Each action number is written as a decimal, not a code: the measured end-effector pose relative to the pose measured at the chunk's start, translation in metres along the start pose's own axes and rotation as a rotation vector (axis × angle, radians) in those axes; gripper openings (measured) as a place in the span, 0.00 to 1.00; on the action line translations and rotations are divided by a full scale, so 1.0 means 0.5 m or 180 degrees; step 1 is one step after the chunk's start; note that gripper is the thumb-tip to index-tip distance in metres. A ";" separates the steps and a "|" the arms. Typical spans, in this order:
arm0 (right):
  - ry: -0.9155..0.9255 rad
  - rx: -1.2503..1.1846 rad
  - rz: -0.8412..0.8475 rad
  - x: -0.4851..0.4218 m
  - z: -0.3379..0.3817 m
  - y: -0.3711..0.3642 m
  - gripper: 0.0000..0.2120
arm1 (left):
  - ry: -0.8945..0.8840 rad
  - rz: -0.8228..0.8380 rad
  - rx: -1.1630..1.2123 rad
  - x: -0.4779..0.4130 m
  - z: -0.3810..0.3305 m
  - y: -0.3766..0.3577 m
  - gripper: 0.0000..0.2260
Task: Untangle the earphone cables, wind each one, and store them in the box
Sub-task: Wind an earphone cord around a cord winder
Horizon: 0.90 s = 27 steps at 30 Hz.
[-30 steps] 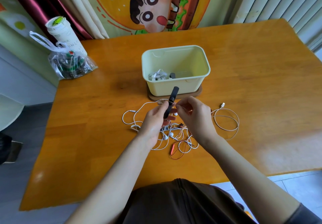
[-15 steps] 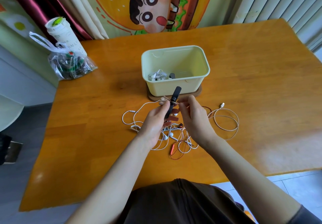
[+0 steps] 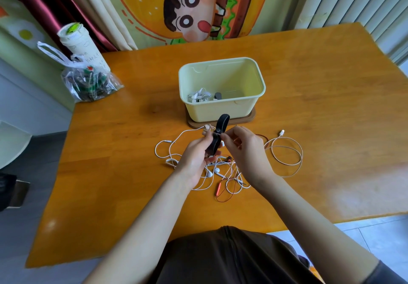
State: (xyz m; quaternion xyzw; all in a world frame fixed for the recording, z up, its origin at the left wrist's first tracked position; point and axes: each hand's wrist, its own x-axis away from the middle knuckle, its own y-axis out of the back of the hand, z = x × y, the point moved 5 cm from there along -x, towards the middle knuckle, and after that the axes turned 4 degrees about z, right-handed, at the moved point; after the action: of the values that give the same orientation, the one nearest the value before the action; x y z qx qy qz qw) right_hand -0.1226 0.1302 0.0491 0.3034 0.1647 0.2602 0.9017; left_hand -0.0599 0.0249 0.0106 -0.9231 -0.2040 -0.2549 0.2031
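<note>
Strap and cable held above the tangle
My left hand (image 3: 194,158) gripped the black strap (image 3: 221,122); my right hand (image 3: 245,151) fingers (image 3: 227,135) pinched a white cable (image 3: 217,132) against it, over the earphone tangle (image 3: 223,173) on the surface (image 3: 331,107), near the yellow box (image 3: 220,111).

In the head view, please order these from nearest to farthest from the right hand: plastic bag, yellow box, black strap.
1. Black strap, just left of the right hand.
2. Yellow box, beyond it at mid-table.
3. Plastic bag, far left edge.
</note>
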 end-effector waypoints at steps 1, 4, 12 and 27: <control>-0.0015 -0.0021 -0.0017 0.001 0.000 0.000 0.06 | -0.0009 -0.0009 0.0014 0.000 0.000 0.001 0.13; -0.0061 -0.0087 -0.0073 0.003 0.000 0.003 0.07 | -0.0063 -0.0032 0.0037 0.000 -0.003 0.001 0.13; -0.0180 -0.0214 -0.0183 0.001 -0.001 0.008 0.07 | -0.0266 0.0190 0.0105 0.001 -0.007 -0.002 0.10; 0.0074 -0.0163 -0.0387 0.001 0.006 0.023 0.06 | -0.0507 -0.0094 -0.0230 0.002 -0.014 0.005 0.09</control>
State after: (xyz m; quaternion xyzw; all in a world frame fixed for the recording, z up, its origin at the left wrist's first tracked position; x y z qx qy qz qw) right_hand -0.1252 0.1368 0.0588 0.2667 0.1866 0.2125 0.9213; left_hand -0.0603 0.0197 0.0160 -0.9441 -0.2237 -0.1909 0.1490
